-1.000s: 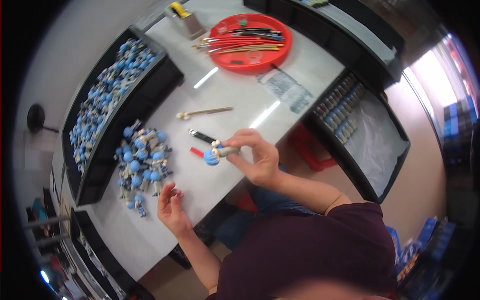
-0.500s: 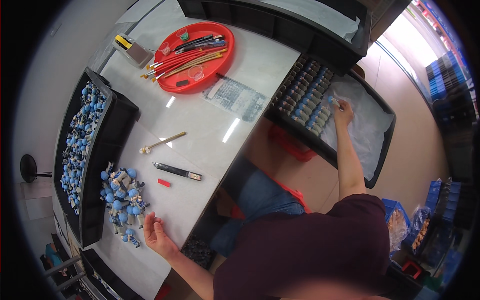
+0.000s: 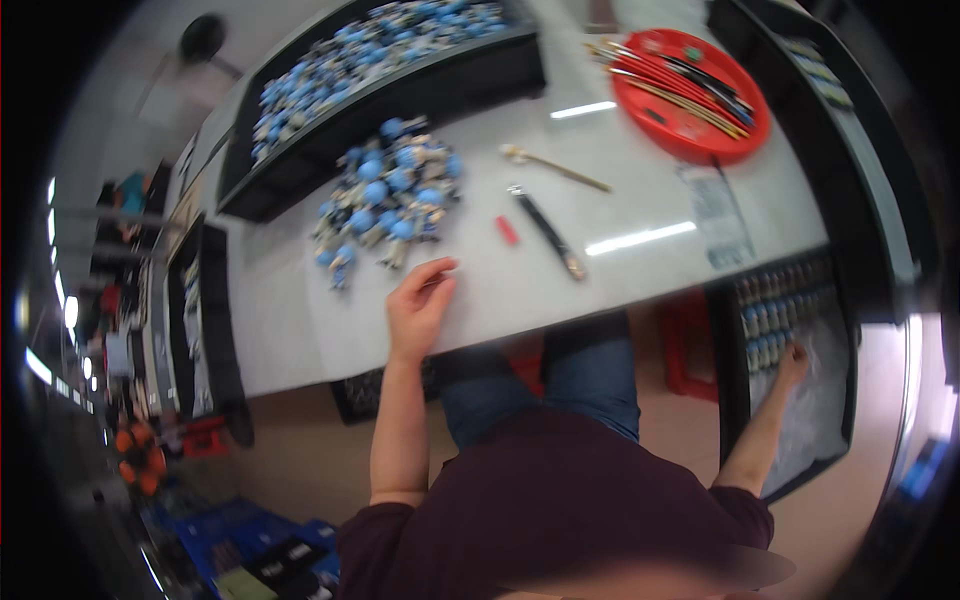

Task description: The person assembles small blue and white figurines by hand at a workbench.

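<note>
Since half a second ago the view has swung round, so the table [image 3: 290, 340] now lies broadly across it; the right hand [image 3: 793, 366], which then held a blue-headed figure over the bare part of the black tray [image 3: 736, 400], is now at the near end of the figure rows [image 3: 768, 318] there; its fingers are small and blurred, so I cannot tell whether they grip a figure or have let go. The left hand [image 3: 418, 312] is still beside the loose pile of figures [image 3: 374, 193] on the table, fingers loosely bent, with nothing seen in them.

The black tray holds the standing rows on one side and crinkled, see-through plastic sheet [image 3: 815, 400] on the other; a long black bin [image 3: 420, 90] behind the pile is heaped with more figures [image 3: 370, 50], round and blue on top, greyish below; a round red dish [image 3: 690, 150] carries slim brushes [image 3: 675, 85], red, tan and dark. Between pile and dish, on the smooth, shiny pale tabletop, lie a thin stick [image 3: 560, 172] with a pale lumpy end, a narrow black tool [image 3: 545, 230] and a small red block [image 3: 507, 230].
</note>
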Motion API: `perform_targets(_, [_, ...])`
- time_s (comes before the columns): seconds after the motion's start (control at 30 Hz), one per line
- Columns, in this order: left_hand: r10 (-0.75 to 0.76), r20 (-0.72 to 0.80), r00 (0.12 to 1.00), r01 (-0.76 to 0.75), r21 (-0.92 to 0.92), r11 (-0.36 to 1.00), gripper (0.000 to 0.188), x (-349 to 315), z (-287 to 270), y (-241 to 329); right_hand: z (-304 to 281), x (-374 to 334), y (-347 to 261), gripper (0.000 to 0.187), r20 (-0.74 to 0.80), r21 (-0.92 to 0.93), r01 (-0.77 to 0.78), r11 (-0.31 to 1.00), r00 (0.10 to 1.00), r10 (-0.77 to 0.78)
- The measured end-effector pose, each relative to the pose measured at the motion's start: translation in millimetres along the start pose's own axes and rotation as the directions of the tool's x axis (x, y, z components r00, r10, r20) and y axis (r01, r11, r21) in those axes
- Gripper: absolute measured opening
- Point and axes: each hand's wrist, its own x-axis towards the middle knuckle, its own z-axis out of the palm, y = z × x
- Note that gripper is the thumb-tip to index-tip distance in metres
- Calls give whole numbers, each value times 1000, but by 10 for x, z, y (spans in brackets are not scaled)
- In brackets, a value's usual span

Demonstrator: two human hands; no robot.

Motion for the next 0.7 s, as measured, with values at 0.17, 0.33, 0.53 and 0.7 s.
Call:
perform_targets(0.17, [258,-217,941,-179,326,928,19,-127,-61,183,-433,-286,-1089,51,-313,-16,87,996,946,-87])
perform_targets(0.33, [560,-386,733,-58,785,617,28,42,-348,164,-942,-1153,-2852,24,-394,634,481,605,875,-282])
perform_targets(0.53, [207,-429,879,-13,412,911,34,-21,-451,56,-1043,-2486,-4050,19,16,969,172,178,673,-739])
perform_targets(0.7, [502,-330,800,-305,497,813,33,-204,-176,222,-998,-3346,-4636,28,430,880,-315,355,213,-877])
